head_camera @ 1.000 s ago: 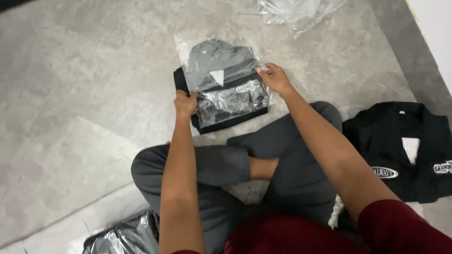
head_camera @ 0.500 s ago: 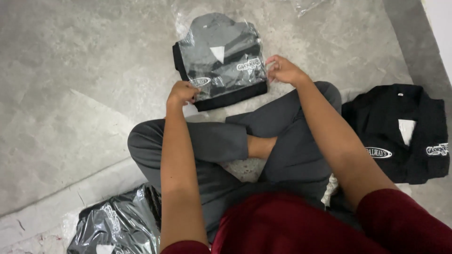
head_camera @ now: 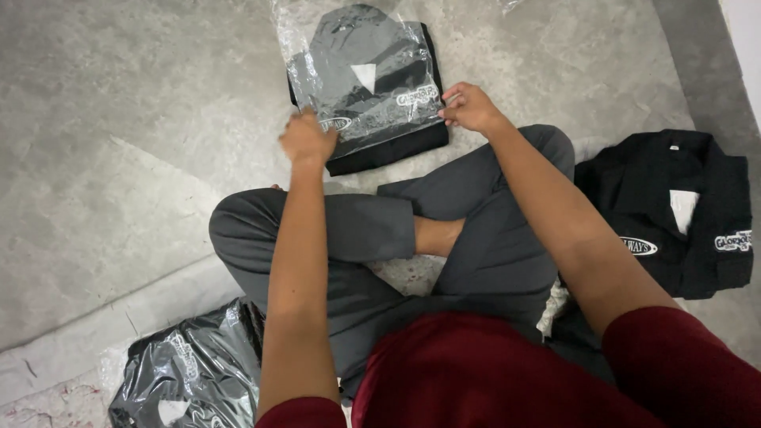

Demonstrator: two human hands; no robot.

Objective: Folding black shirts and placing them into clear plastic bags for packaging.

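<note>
A folded black garment (head_camera: 388, 154) lies flat on the grey floor (head_camera: 127, 119) just beyond the crossed legs (head_camera: 372, 230) of the seated person, most of it inside a clear plastic bag (head_camera: 357, 71) whose glossy, crinkled film catches the light; only the garment's near hem sticks out past the bag's mouth as a dark matte band. The left hand (head_camera: 307, 139) sits at the near-left corner of that packet, fingers curled shut on the edge of the film, though motion blur hides exactly how much it pinches. The right hand (head_camera: 471, 106) is at the packet's right edge, fingertips closed on the film there. Left of the packet the floor runs wide and bare, a mottled, stone-like surface with a pale seam slanting across it, so there is open room on that side and beyond the packet's far edge, where a scrap of another clear bag (head_camera: 511, 5) just shows at the top border. To the right of the packet, past the person's knee, a second black garment (head_camera: 674, 214) lies unbagged and well apart, soft and flat, with white patches on its front. Near the person's left hip, well back from the packet, a bagged dark bundle (head_camera: 190, 372) rests, shiny and wrinkled. Dark red sleeves (head_camera: 682, 364) cover the upper arms.
</note>
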